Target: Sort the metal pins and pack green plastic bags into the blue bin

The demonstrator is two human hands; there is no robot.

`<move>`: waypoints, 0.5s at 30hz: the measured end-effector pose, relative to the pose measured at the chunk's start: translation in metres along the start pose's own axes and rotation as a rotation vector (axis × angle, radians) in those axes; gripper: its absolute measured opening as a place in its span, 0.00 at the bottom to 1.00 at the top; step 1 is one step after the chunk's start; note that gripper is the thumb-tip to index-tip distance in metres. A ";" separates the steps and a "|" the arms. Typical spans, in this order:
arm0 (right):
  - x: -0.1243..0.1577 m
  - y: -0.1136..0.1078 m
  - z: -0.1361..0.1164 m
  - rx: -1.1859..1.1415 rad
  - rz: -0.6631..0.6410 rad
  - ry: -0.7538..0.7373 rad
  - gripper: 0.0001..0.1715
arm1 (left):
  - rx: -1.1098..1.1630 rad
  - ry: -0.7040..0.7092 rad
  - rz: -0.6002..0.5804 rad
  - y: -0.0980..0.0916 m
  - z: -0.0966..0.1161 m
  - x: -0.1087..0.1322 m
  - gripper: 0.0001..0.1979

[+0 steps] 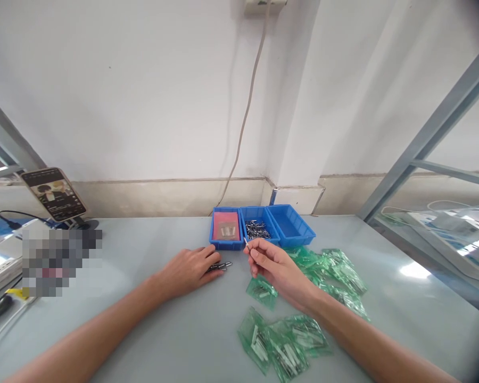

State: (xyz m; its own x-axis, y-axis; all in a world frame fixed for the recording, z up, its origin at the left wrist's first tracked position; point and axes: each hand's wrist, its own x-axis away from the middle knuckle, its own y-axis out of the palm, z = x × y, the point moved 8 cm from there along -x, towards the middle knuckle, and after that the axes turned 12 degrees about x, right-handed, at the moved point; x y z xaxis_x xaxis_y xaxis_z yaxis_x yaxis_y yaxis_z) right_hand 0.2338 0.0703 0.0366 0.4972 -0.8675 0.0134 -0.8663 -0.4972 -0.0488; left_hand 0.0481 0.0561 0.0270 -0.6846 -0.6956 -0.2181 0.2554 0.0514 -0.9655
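Observation:
My right hand is raised just above the table and pinches a small metal pin between thumb and fingers, in front of the blue trays. My left hand rests on the table with curled fingers over a few dark metal pins that stick out from under the fingertips. Three blue trays stand at the back: the left one holds a pink sheet with small parts, the middle one holds several metal pins, and nothing shows in the right one.
Several green plastic bags with parts lie to the right and in front of my right hand. A phone on a stand is at the far left with cables. A metal frame post rises at the right.

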 end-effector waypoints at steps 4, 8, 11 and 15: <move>0.000 -0.005 -0.002 0.136 0.073 -0.039 0.16 | 0.023 -0.009 0.004 0.001 -0.002 0.001 0.17; -0.004 -0.016 0.008 0.045 0.177 0.040 0.21 | 0.031 -0.005 0.007 0.002 -0.002 0.000 0.17; -0.005 -0.024 0.010 -0.016 0.278 0.064 0.24 | 0.023 -0.014 -0.003 0.004 -0.003 0.000 0.17; -0.005 -0.024 0.004 0.085 0.292 0.010 0.26 | 0.013 -0.010 -0.003 0.003 -0.001 -0.001 0.17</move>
State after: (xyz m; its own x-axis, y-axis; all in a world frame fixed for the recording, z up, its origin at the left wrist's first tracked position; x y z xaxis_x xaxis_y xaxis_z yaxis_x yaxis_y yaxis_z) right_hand 0.2519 0.0865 0.0339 0.2270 -0.9739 -0.0032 -0.9650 -0.2244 -0.1353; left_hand 0.0483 0.0577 0.0241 -0.6782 -0.7030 -0.2140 0.2625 0.0403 -0.9641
